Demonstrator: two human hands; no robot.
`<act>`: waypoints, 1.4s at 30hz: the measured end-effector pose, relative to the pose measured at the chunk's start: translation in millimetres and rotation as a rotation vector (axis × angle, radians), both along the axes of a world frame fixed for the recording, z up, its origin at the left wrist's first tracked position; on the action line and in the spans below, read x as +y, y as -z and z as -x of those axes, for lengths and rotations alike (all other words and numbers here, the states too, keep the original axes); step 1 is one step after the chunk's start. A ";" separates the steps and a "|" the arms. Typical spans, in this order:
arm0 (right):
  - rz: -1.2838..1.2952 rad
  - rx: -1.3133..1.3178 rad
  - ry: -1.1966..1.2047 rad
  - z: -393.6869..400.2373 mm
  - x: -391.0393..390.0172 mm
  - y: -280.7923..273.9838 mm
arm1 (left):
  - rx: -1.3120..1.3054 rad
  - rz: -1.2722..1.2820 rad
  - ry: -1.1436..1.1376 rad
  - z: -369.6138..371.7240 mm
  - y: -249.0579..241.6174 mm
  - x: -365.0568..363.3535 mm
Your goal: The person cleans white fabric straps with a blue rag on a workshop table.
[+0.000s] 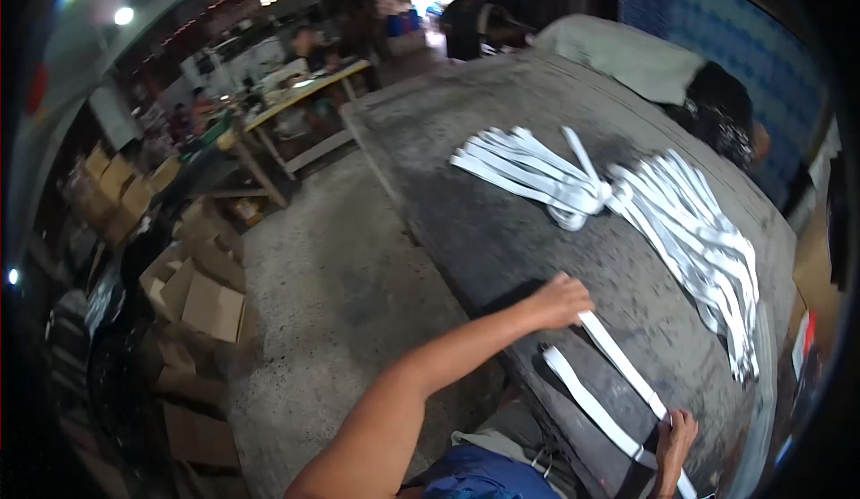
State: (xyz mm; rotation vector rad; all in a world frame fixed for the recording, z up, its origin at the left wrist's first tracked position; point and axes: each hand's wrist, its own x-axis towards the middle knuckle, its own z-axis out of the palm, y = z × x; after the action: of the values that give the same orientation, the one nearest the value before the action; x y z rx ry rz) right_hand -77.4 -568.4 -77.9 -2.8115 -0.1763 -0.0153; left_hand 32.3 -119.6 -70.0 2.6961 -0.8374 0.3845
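Observation:
A white strap runs between my two hands over the dark table. My left hand is closed round its upper end. Lower right, my right hand has its fingers closed on the same strap, whose tail goes on past the hand toward the bottom edge. Beside it lies another white length of strap with a dark tip; whether the two lengths join is hidden by my right hand. Farther up the table rests a large bundle of white straps, tied in the middle and fanned out on both sides.
The worn table has its long edge to my left. Open cardboard boxes stand on the floor at left. A wrapped pale roll lies along the far table side. Behind, people sit near a yellow-edged workbench, and one person bends over.

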 end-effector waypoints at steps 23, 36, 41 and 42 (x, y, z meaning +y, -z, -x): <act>-0.508 -0.393 0.319 52.5 -43.5 -87.4 | 0.100 0.107 0.383 34.2 -3.0 -183.1; -0.277 0.085 -0.023 -30.5 51.9 -13.7 | -0.156 0.276 0.359 49.0 30.1 -204.0; -0.234 -0.160 -0.220 -39.8 39.1 17.0 | -0.224 0.262 0.308 45.4 42.5 -209.6; -0.335 0.021 -0.131 -39.9 36.4 12.7 | -0.212 0.275 0.323 45.4 45.8 -210.2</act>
State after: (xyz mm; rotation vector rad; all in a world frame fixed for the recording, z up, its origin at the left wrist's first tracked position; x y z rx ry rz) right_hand -37.5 -532.1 -90.7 -2.4607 -0.3203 0.0141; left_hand -13.1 -329.8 -115.9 2.2475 -1.1632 0.6616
